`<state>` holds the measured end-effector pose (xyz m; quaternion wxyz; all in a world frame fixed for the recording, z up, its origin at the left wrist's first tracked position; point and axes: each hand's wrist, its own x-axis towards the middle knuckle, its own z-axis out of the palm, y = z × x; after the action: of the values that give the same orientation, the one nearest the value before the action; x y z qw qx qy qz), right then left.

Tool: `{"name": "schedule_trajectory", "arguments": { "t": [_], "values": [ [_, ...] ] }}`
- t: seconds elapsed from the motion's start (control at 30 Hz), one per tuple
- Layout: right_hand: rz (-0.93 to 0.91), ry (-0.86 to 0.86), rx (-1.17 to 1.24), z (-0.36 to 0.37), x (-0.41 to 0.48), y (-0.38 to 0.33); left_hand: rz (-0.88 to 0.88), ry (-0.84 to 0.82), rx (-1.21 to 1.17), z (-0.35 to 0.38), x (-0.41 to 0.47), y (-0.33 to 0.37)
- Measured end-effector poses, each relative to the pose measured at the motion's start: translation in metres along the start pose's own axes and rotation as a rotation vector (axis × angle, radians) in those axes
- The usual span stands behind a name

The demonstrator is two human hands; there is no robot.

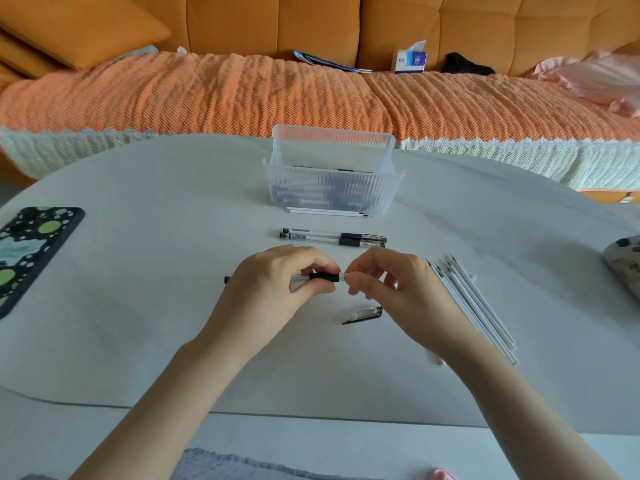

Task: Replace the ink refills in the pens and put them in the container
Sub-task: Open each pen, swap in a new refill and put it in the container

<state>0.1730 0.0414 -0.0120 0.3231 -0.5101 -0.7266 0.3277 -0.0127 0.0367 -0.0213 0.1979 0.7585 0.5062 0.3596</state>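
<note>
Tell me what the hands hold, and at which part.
One pen: the left hand grips its barrel by the black grip, the right hand pinches its tip end.

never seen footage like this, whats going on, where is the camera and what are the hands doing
No machine here: one camera worn on a person's head looks forward and down, so the two bare arms coming in from below are the wearer's own. The left hand grips a clear pen by its barrel; the right hand pinches its tip end. On the white table lie a loose cap, two more pens, a row of white refills at the right, and a clear ribbed container further back that seems to hold pens already. A patterned phone lies at the left; an orange sofa stands behind.
</note>
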Motion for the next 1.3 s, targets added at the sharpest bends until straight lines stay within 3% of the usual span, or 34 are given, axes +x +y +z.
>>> {"name": "schedule_trajectory", "arguments": {
  "t": [0.27, 0.53, 0.67, 0.87, 0.93, 1.1, 1.3],
  "values": [
    [0.005, 0.097, -0.033, -0.005, 0.000, 0.004, -0.130, -0.167, -0.035, -0.008, 0.001, -0.003],
    [0.022, 0.046, -0.042, -0.007, 0.000, 0.002, -0.125, -0.103, -0.032, -0.009, 0.002, -0.008],
    [0.076, -0.067, -0.184, -0.018, -0.001, 0.017, -0.199, -0.056, -0.066, -0.016, 0.004, -0.014],
    [0.018, -0.266, -0.396, -0.021, -0.007, 0.021, -0.212, -0.031, -0.082, -0.021, 0.003, -0.015],
    [0.010, -0.226, -0.373, -0.019, -0.007, 0.018, -0.209, -0.037, -0.089, -0.022, 0.003, -0.014],
    [0.017, 0.076, -0.098, -0.025, -0.003, 0.014, -0.190, -0.044, -0.106, -0.023, 0.002, -0.014],
    [-0.009, 0.140, -0.064, -0.022, -0.001, 0.009, -0.179, -0.053, -0.100, -0.020, 0.003, -0.014]
  ]
}}
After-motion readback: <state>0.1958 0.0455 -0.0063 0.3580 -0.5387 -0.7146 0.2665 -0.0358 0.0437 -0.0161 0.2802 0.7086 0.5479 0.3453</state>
